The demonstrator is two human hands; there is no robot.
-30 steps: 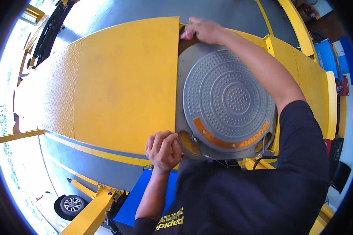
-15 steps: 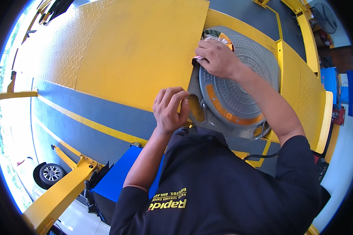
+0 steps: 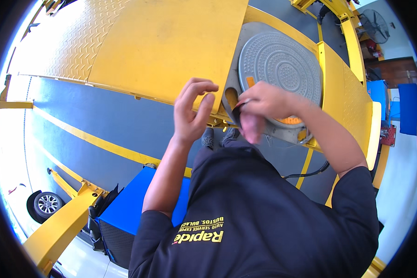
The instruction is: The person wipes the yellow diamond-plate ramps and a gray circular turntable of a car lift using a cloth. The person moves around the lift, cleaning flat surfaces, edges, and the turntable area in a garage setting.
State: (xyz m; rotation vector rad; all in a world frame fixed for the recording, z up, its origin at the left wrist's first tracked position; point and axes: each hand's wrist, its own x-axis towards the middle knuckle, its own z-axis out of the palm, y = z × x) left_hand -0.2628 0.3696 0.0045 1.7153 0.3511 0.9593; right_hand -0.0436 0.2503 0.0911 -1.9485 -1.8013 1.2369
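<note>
My right hand (image 3: 266, 99) is closed on a rag (image 3: 252, 127), which hangs below the fingers, pinkish and dark and smeared by motion. It hovers over the near left edge of a round grey turntable plate (image 3: 280, 60) with raised dots and rings. An orange strip (image 3: 289, 120) on the plate's near rim is partly hidden by this hand. My left hand (image 3: 190, 111) is raised beside the near right corner of a yellow ramp platform (image 3: 167, 51). Its fingers are bent, the thumb stands apart, and nothing is in it.
A blue-topped cabinet (image 3: 125, 204) stands at my lower left, near a yellow lift arm (image 3: 60, 222) and a car wheel (image 3: 47, 204). A black cable (image 3: 310, 174) runs near my right side. Far right are a fan (image 3: 374, 25) and another person's leg (image 3: 323, 13).
My right hand has brought the rag from the plate's far left edge toward me, uncovering the far part of the plate. The left hand has shifted slightly left and its fingers have loosened.
</note>
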